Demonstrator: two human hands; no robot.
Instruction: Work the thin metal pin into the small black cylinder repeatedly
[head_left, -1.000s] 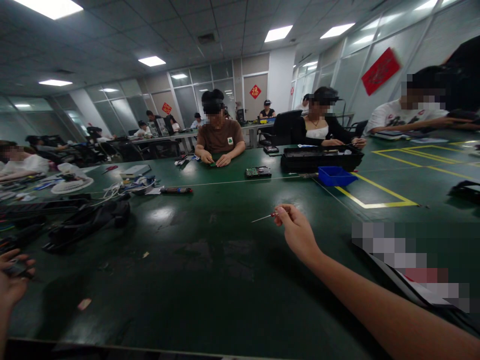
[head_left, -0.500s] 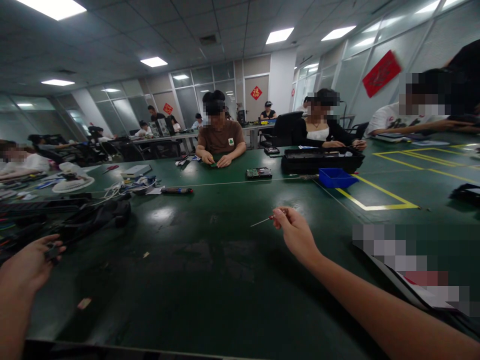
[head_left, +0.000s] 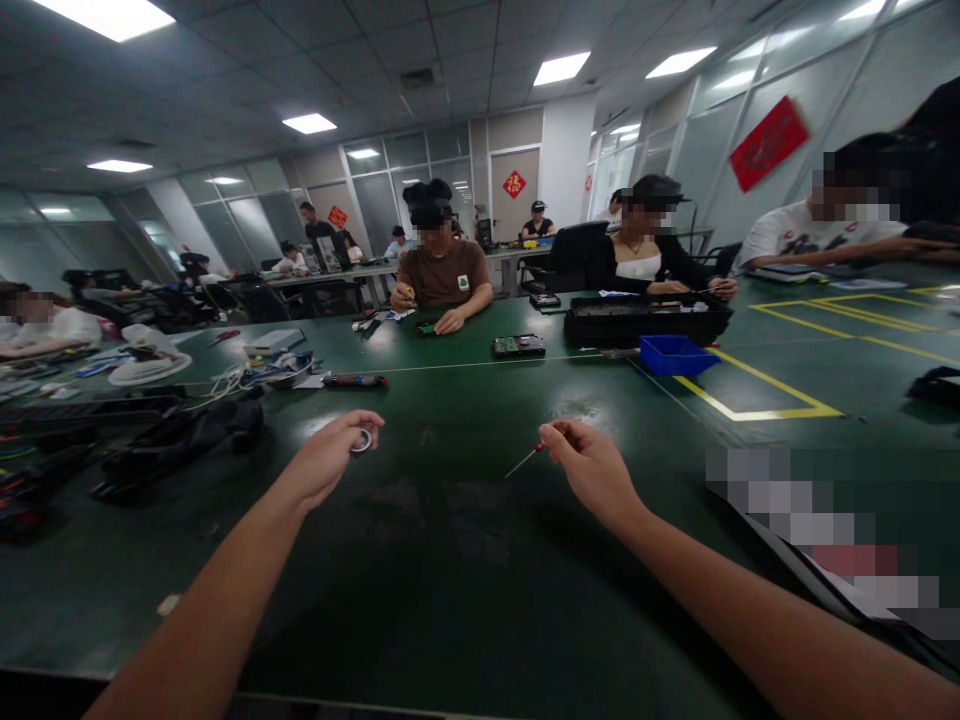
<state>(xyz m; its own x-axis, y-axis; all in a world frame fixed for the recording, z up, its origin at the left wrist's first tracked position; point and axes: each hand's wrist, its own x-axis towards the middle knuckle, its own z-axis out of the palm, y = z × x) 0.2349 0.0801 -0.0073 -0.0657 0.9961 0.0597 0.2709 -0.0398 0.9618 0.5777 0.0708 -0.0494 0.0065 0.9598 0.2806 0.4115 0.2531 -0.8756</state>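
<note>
My right hand (head_left: 589,460) is closed around the red handle of a screwdriver (head_left: 525,459), whose thin metal shaft points down and left above the green table (head_left: 420,600). To its left, my left hand (head_left: 334,455) is closed on a small round object (head_left: 362,441) with a pale rim and a dark centre; its kind does not show. Both hands are over the table, apart from each other. Beyond the left hand lies a dark pen-like tool (head_left: 354,380) with a red tip.
A black bag-like item (head_left: 180,440) and cables (head_left: 247,372) lie at left. Ahead are a circuit-board device (head_left: 519,345), a blue bin (head_left: 677,355) and a black tray (head_left: 645,322). A person (head_left: 442,275) works opposite with a green board; others sit at right.
My left hand has swung from the far left edge toward the middle with the round object. My right hand has barely moved; the screwdriver tip points slightly lower.
</note>
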